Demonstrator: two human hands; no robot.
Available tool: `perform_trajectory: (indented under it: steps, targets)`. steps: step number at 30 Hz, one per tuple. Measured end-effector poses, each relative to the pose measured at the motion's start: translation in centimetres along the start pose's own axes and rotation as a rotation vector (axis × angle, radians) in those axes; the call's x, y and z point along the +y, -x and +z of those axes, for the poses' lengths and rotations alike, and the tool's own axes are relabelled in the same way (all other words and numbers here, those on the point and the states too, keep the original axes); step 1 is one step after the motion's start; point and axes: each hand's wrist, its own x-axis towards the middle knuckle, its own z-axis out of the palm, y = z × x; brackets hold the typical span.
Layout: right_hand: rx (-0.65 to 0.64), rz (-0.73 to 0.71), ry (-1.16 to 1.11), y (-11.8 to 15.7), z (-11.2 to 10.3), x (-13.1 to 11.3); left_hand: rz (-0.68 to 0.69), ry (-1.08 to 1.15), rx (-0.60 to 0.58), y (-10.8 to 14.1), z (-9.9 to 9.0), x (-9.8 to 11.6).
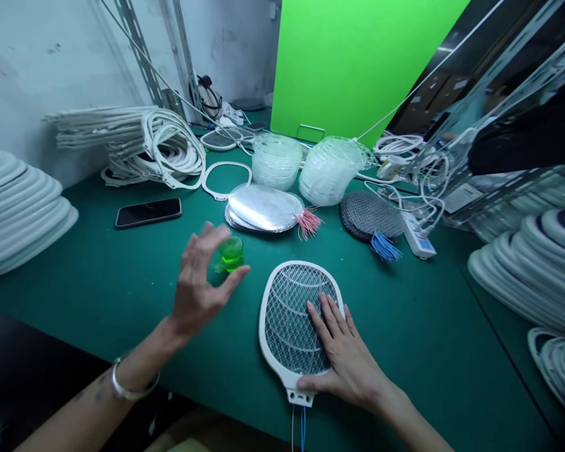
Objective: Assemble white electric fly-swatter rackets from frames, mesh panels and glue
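Observation:
A white oval racket frame with metal mesh lies on the green table, its neck toward me. One red and one blue wire run from the neck off the near edge. My right hand lies flat on the frame's right side with fingers spread over the mesh. To the left, my left hand is raised with thumb and fingers apart, holding nothing. Just beyond its thumb is a small green translucent container. Silver mesh sheets with red wires and dark mesh sheets with blue wires lie further back.
A phone lies back left, near piled white frames. Two stacks of clear plastic rings stand at the back. A power strip and cables are at right. Tall stacks of white frames flank both sides.

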Motion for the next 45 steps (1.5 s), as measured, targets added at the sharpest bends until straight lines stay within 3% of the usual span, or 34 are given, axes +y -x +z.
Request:
perform_trajectory:
  steps: [1,4,7,9,12,14,17,19,22,24,28,32,36,40,45]
  targets:
    - [-0.014,0.008,-0.001,0.0,-0.1,-0.1,-0.092,-0.05,0.0,-0.6,0.3,-0.7]
    - [-0.041,0.029,-0.006,-0.1,-0.3,-0.3,-0.265,-0.02,-0.2,-1.4,1.8,-2.7]
    - [-0.049,0.032,-0.014,-0.1,-0.5,-0.5,-0.315,0.095,-0.228,-0.1,1.9,-2.0]
    - [-0.05,0.028,-0.018,-0.2,-0.5,-0.5,-0.249,0.277,-0.325,1.5,0.7,0.4]
    - [-0.044,0.024,-0.012,-0.2,-0.4,-0.5,-0.046,0.525,-0.567,4.5,-1.4,4.8]
    - [-0.036,0.021,-0.001,-0.3,-0.4,-0.6,0.05,0.586,-0.578,6.1,-1.8,7.1]
    - [-0.04,0.023,0.012,-0.3,-0.4,-0.6,0.109,0.545,-0.645,7.5,-1.0,8.4]
    - [-0.063,0.027,0.01,-0.3,-0.5,-0.7,0.077,0.491,-0.727,7.7,-0.4,8.4]
    - [-0.102,0.043,-0.007,-0.4,-0.8,-0.8,-0.021,0.536,-0.609,7.8,-0.4,8.2]
    - [-0.115,0.051,-0.019,-0.4,-1.0,-0.9,-0.014,0.565,-0.528,7.9,-0.8,8.0]
    - [-0.138,0.059,-0.037,-0.4,-1.2,-0.9,-0.039,0.502,-0.687,8.1,-1.1,7.4]
    - [-0.135,0.066,-0.057,-0.3,-1.2,-0.8,-0.102,0.476,-0.505,7.3,-1.0,5.9]
    - [-0.129,0.062,-0.064,-0.3,-1.1,-0.7,-0.11,0.387,-0.617,6.7,-1.0,4.8]
    - [-0.148,0.065,-0.081,-0.4,-1.1,-0.7,-0.106,0.404,-0.442,7.2,-1.1,4.3]
    - [-0.153,0.074,-0.106,-0.4,-1.4,-0.7,-0.128,0.385,-0.64,7.3,-0.7,3.8]
